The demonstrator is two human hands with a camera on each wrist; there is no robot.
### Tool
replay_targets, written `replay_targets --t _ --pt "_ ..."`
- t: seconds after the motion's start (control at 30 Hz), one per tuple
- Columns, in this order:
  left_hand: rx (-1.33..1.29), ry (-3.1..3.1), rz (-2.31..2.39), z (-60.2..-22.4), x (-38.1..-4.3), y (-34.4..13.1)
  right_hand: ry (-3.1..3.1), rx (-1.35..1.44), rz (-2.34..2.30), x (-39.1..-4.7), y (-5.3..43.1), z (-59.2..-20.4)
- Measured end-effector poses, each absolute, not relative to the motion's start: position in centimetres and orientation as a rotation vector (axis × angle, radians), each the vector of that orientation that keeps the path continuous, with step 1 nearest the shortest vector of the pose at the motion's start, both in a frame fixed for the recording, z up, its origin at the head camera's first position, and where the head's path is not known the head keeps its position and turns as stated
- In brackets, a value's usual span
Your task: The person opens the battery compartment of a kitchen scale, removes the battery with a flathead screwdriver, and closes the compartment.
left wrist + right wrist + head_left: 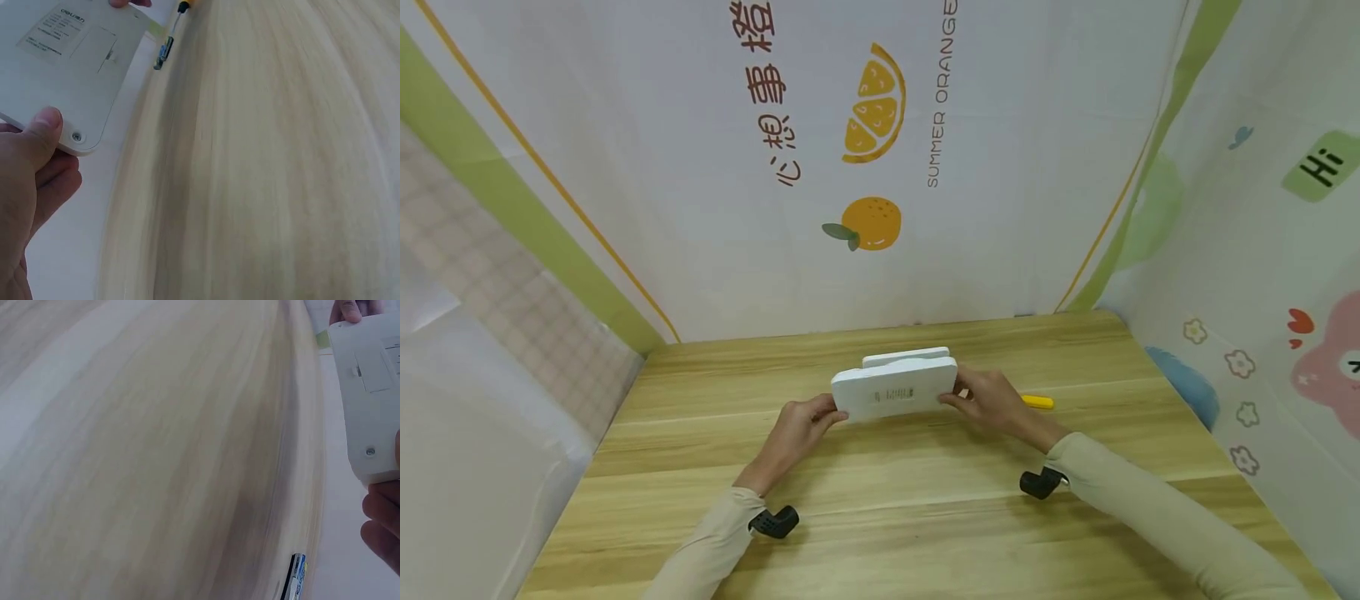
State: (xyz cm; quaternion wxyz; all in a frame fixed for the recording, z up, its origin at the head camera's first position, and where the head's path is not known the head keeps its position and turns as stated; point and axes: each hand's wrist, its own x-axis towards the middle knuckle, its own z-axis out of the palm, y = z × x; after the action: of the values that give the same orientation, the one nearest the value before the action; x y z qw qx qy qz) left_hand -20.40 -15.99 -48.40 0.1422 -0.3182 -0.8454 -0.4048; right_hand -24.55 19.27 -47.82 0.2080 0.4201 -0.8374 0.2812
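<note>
Both hands hold up a white calculator (pixel 880 396), its back turned toward me. My left hand (pixel 799 431) pinches the left end, with the thumb (pixel 45 125) on the back near a corner screw (pixel 77 136). At the other end, my right hand (pixel 991 402) grips it between thumb and fingers. The back carries a printed label (pixel 53 32) and a closed battery cover (pixel 94 49). A raised white part (pixel 906 356) stands up behind the body. Its front face is hidden.
A yellow-handled screwdriver (pixel 1037 402) lies on the wooden table (pixel 880 533), right of the right hand and partly hidden by it. A small battery (pixel 164 53) lies by its shaft in the left wrist view. Printed white cloth (pixel 1000 208) hangs behind the table.
</note>
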Motion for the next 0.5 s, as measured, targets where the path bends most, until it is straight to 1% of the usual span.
replay_targets --t 0.17,0.5 --pt "-1.051 -2.394 -0.977 -48.7 -20.7 -16.4 -2.196 1.241 0.652 -24.8 19.6 -48.1" --pt "-1.2 -2.253 -0.655 -48.5 -21.1 -17.2 -1.935 1.35 0.318 -25.2 20.5 -48.3"
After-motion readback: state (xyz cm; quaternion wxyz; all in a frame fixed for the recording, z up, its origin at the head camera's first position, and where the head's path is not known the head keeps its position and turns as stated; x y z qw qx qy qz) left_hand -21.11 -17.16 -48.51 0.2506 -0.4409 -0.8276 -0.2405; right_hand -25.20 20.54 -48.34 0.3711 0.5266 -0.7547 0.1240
